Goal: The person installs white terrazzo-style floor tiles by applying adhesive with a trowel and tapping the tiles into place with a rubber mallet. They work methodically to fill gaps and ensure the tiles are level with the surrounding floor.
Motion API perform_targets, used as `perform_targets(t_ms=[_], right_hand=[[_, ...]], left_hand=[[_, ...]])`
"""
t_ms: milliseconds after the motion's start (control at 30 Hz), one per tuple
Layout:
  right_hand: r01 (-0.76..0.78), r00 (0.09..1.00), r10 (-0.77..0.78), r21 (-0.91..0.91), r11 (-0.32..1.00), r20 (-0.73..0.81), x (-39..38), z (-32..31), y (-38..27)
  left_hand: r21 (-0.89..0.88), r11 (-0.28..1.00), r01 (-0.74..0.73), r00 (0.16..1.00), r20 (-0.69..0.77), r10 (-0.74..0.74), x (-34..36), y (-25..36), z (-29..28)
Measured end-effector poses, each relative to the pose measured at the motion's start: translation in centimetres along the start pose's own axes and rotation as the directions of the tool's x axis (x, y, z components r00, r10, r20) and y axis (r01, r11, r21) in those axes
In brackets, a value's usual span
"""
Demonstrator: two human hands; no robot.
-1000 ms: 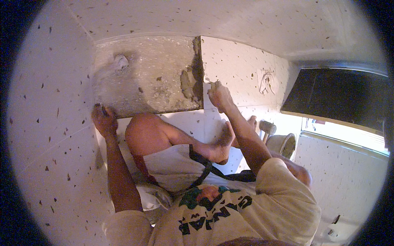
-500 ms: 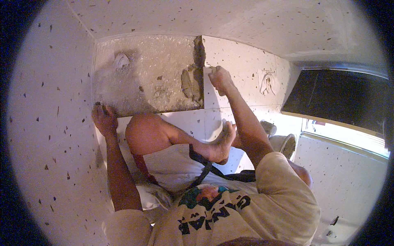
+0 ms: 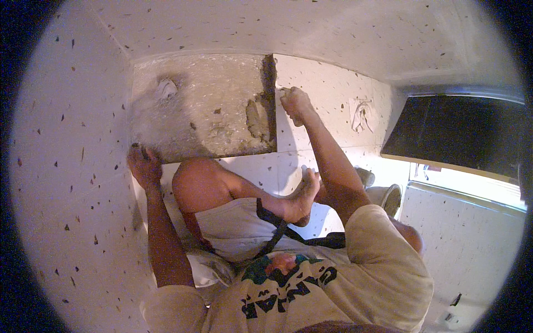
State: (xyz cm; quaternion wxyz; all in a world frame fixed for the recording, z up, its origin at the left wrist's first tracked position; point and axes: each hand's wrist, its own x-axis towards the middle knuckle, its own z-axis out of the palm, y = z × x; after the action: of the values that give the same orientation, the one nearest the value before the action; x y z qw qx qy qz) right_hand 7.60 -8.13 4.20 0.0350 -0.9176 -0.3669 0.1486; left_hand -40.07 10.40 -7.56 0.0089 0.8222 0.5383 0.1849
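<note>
A rough grey mortar bed (image 3: 194, 122) lies bare in the floor, with a straight edge of speckled white tile (image 3: 327, 83) along its right side. My right hand (image 3: 298, 106) is closed beside that edge, near its upper part. Its fingertips are pinched together, and what they hold, if anything, is too small to make out. My left hand (image 3: 146, 167) rests low at the bed's near left corner, against the wall. Its fingers are bent but somewhat apart, and I see nothing held in them.
A pale crumpled wad (image 3: 166, 89) sits in the mortar bed, another crumpled piece (image 3: 362, 115) in the tiled floor. At the right stand a dark panel (image 3: 455, 127) and a round-ended container (image 3: 391, 198). Speckled walls (image 3: 72, 166) close in; my bent knee (image 3: 200, 183) is near the bed.
The whole view has shifted slightly, so the floor sits a little lower. My right hand has drawn up a bit along the tile edge; my left hand stays at the corner.
</note>
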Motion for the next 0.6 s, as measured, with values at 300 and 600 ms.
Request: perform_targets(t_ms=[300, 600], right_hand=[[0.006, 0.997, -0.012, 0.085, 0.996, 0.072, -4.0, -1.9, -1.2], [-0.189, 0.978, 0.156, 0.277, 0.942, 0.136, -5.5, -1.0, -4.8]], left_hand=[[-0.004, 0.999, 0.043, 0.997, 0.062, -0.043, -0.3, -0.2, -0.9], [-0.05, 0.998, 0.047, 0.999, -0.001, -0.047, 0.0, 0.4, -1.0]])
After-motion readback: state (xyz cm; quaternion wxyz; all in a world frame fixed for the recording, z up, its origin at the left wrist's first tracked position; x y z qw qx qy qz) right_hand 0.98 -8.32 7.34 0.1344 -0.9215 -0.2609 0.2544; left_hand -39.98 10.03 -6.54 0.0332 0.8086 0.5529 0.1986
